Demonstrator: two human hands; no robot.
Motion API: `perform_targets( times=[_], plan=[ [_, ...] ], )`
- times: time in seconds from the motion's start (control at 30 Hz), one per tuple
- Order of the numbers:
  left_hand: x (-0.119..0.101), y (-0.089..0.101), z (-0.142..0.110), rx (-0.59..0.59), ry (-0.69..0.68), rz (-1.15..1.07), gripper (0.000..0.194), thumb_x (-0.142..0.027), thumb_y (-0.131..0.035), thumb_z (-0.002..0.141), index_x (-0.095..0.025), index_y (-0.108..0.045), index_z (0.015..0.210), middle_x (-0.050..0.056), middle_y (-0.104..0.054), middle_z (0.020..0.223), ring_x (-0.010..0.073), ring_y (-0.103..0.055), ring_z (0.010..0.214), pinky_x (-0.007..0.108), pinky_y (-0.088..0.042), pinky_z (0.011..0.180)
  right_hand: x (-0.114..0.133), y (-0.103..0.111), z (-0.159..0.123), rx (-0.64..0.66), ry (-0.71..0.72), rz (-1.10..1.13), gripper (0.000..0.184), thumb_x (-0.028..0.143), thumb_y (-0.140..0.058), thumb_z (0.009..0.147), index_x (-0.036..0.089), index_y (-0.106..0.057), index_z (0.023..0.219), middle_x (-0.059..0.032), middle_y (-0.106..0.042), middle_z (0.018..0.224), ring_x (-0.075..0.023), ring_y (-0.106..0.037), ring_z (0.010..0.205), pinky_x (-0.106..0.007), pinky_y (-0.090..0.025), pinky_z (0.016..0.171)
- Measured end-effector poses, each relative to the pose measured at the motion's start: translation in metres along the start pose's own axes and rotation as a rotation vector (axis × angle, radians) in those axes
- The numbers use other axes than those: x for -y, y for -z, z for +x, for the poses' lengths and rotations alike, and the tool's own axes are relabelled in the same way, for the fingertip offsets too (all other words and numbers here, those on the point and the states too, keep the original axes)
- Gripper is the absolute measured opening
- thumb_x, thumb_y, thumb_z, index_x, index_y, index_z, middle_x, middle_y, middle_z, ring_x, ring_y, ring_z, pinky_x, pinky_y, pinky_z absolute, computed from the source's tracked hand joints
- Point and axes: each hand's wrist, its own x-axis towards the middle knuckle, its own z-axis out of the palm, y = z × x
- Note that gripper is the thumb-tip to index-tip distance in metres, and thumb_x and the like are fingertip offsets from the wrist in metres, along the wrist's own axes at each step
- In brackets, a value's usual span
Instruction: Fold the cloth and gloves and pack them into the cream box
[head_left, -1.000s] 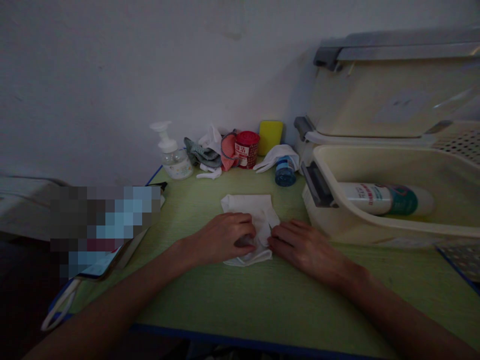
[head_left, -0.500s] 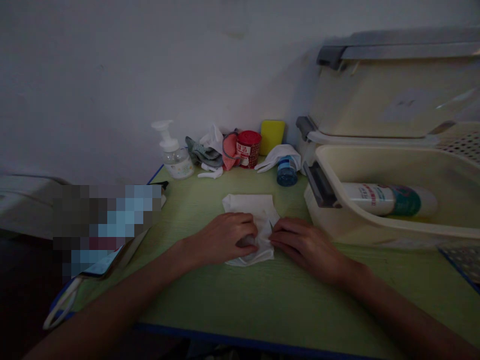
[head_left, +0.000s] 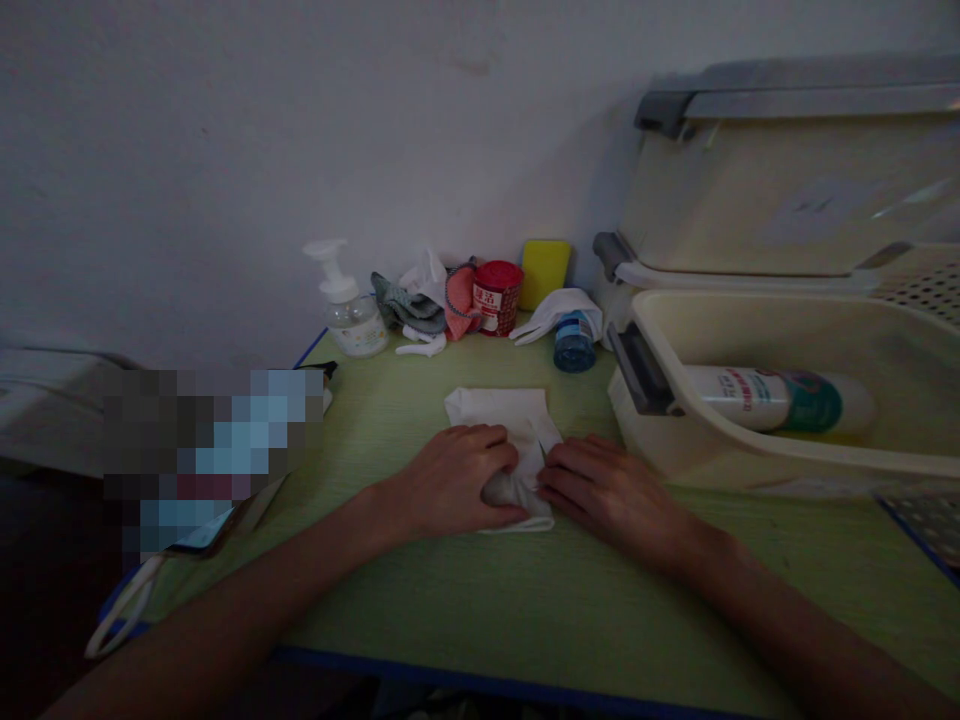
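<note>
A white cloth (head_left: 501, 404), folded into a small rectangle with a slightly wrinkled surface, lies on the green tabletop in front of me. My left hand (head_left: 461, 478) rests over its left part, fingers curled onto the fabric and thumb lower down, with cloth bunched between them. At the cloth's right edge, my right hand (head_left: 600, 490) has its fingertips and thumb closed together on the fabric. A small dark, pointed gap or sliver shows beside the right fingertips; I cannot make out what it is. The undersides of both hands are hidden.
A cream bin (head_left: 750, 470) holding a white-and-green spray can (head_left: 772, 398) stands at right. Along the wall are a pump bottle (head_left: 358, 325), crumpled cloths (head_left: 409, 300), a red canister (head_left: 498, 300), a yellow sponge (head_left: 545, 272) and a blue bottle (head_left: 574, 345). A partly blurred phone (head_left: 199, 538) lies left.
My left thumb has moved down and right, spreading from the fingers, and the lower part of the cloth has shifted slightly right. My right hand stays at the cloth's right edge.
</note>
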Motion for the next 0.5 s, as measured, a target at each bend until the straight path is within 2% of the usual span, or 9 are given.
perform_targets(
  times=[0.23,0.5],
  plan=[
    [0.0003,-0.0004,-0.0001,0.004,0.005,-0.013,0.037,-0.05,-0.065,0.073,-0.015,-0.061,0.085,0.005,-0.06,0.085,0.0216,-0.06,0.081,0.033,-0.048,0.072,-0.0006,0.0001,-0.0001,0.013,-0.076,0.056,0.017,0.015,-0.052,0.088,0.015,-0.066,0.079,-0.0034,-0.062,0.075,-0.0142,-0.055,0.065,-0.026,-0.043,0.062],
    [0.0008,-0.0018,0.0,0.007,0.006,-0.024,0.037,-0.051,-0.063,0.074,-0.015,-0.061,0.084,0.005,-0.059,0.084,0.022,-0.06,0.08,0.033,-0.048,0.072,-0.0032,0.0028,-0.0005,-0.007,0.096,-0.105,0.015,0.013,-0.051,0.089,0.015,-0.065,0.082,-0.0031,-0.063,0.077,-0.0167,-0.055,0.072,-0.029,-0.041,0.066]
  ],
)
